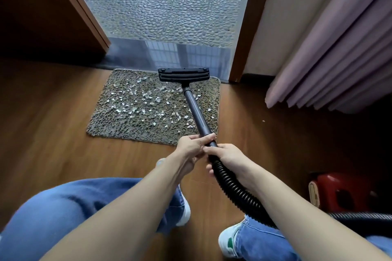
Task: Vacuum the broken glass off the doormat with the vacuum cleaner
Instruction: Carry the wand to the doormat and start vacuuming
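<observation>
My left hand [191, 146] clasps the vacuum wand [195, 110], my right hand [230, 157] its hose [230, 185]; floor head [184, 74] on doormat [118, 126] amid glass shards [146, 99].

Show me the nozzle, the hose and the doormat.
nozzle [184, 74], head view, middle of its black top.
hose [232, 188], head view, ribbed stretch past the hands.
doormat [118, 126], head view, near-left pile.

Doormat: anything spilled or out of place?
Yes. Pale glass shards are scattered across most of the doormat, thickest mid-mat. The vacuum head sits at its far edge. One pale fleck lies off the mat, on the wood floor.
</observation>
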A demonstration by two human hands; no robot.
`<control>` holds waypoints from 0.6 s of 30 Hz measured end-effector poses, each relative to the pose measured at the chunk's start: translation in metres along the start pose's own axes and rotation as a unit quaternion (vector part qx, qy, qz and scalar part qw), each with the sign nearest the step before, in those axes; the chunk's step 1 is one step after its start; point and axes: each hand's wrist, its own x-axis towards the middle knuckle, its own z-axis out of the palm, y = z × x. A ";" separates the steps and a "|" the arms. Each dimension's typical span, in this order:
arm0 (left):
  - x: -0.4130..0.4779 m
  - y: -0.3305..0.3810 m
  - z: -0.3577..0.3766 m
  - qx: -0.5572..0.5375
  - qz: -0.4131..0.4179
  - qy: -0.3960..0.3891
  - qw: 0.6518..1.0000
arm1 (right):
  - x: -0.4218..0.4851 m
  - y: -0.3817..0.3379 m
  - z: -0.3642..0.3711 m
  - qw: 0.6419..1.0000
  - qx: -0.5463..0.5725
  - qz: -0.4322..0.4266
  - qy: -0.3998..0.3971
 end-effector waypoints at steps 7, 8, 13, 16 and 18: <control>0.016 0.004 -0.014 -0.069 -0.010 -0.077 0.995 | 0.013 0.006 -0.007 0.999 -0.032 -0.032 -0.006; 0.018 0.006 -0.016 -0.105 -0.021 -0.081 0.991 | 0.011 0.007 -0.007 0.999 -0.021 -0.026 -0.017; 0.036 0.019 -0.027 -0.229 -0.051 -0.108 0.966 | 0.004 0.006 -0.003 0.999 0.000 0.001 -0.046; 0.042 0.018 -0.027 -0.224 -0.049 -0.090 0.969 | 0.006 -0.003 0.000 0.995 -0.095 -0.004 -0.019; 0.042 0.017 -0.026 -0.223 -0.051 -0.069 0.971 | 0.006 -0.015 0.001 0.974 -0.224 -0.023 0.030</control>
